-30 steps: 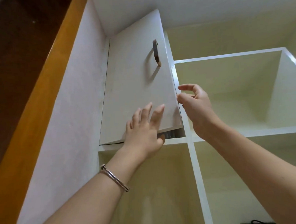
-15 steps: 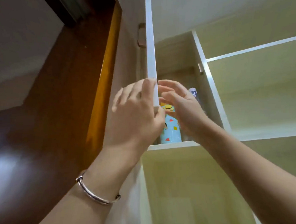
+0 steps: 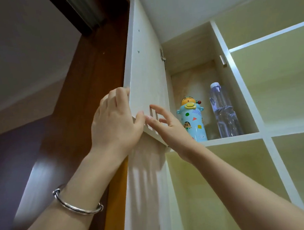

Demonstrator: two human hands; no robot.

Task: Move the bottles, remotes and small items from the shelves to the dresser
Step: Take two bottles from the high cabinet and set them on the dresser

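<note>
Left hand (image 3: 112, 124): gripped the free edge of the cabinet door (image 3: 145, 76) near its bottom corner, fingers wrapped round the outside, thumb on the inner face.
Right hand (image 3: 168, 126): fingers spread, holding nothing, right by the door's inner face. Couldn't tell if they touched it.
Cartoon bottle (image 3: 194, 121): upright on the top-left shelf (image 3: 234, 138), just behind the right hand.
Clear water bottle (image 3: 222, 112): upright to its right, near but apart.
Bracelet (image 3: 76, 206): silver, left wrist.
</note>
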